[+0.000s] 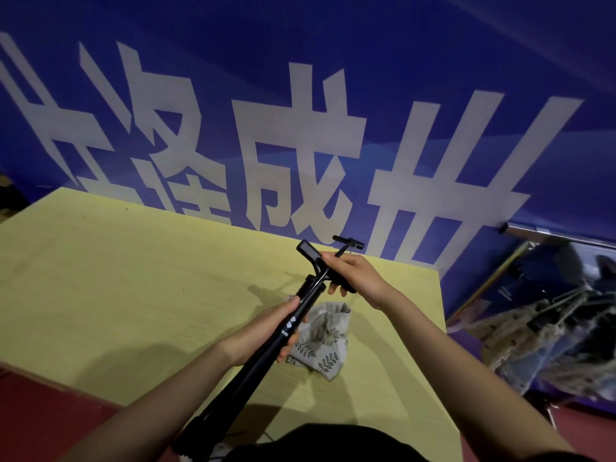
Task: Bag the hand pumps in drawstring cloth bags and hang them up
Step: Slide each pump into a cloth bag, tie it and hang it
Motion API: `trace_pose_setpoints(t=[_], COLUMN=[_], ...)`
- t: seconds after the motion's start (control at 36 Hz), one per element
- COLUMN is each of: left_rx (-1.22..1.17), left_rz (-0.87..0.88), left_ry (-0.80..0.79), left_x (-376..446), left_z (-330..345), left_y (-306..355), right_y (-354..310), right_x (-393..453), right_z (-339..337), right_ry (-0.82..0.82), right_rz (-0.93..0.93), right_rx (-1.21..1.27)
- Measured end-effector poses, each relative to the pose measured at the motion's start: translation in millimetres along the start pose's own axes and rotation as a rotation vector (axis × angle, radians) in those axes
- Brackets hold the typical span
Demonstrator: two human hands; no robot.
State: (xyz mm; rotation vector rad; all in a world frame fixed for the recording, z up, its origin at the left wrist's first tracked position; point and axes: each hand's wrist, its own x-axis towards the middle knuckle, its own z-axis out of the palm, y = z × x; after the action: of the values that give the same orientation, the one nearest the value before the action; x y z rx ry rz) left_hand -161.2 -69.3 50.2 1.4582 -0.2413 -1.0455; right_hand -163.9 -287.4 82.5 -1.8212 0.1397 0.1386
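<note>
- The person holds a long black hand pump with a T-shaped handle (301, 301) slanted above the pale yellow wooden table (133, 278), handle end up and away from the body, foot end down near the lap.
- The left hand (266, 331) wraps around the barrel about midway, fingers curled round it.
- The right hand (350, 271) grips the handle at the top, fingers closed over the crossbar.
- A small beige drawstring cloth bag printed with green leaves (320, 338) lies crumpled on the table directly under the pump, its mouth partly open toward the far side.
- A second black T-handled pump (346, 245) rests near the table's far edge, against the blue banner with white characters (300, 128).
- The step in hand appears to be readying the pump for bagging. It likely goes best if the handle is pushed fully in first, so the pump is at its shortest.
- One hand must then let go to open the bag's mouth wide; keeping the left-hand grip steady should stop the pump swinging.
- The bag looks short against the pump, so feeding the narrow foot end in first seems wise.
</note>
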Motion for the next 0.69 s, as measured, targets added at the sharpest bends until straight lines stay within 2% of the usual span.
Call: trace_pose_setpoints(t=[0.11, 0.39, 0.5, 0.61, 0.69], left_rx=[0.024, 0.076, 0.117, 0.164, 0.152], left_rz=[-0.015, -0.006, -0.026, -0.045, -0.064], left_ry=[0.01, 0.01, -0.015, -0.081, -0.082], left_x=[1.7, 3.7, 5.5, 8.2, 12.3], left_z=[0.9, 6.1, 1.2, -6.9, -6.7], left_y=[-0.4, -7.5, -7.0, -3.2, 1.1], right_y=[1.5, 25.1, 29.6, 37.0, 39.5], right_x=[-7.6, -6.5, -11.7, -17.9, -16.9], right_z=[-0.8, 11.8, 7.4, 0.0, -0.1], right_ry=[0.022, 0.206, 0.136, -0.027, 0.029], right_rz=[0.017, 0.007, 0.182, 0.223, 0.21], right_rx=[-0.011, 0.038, 0.053, 0.223, 0.201])
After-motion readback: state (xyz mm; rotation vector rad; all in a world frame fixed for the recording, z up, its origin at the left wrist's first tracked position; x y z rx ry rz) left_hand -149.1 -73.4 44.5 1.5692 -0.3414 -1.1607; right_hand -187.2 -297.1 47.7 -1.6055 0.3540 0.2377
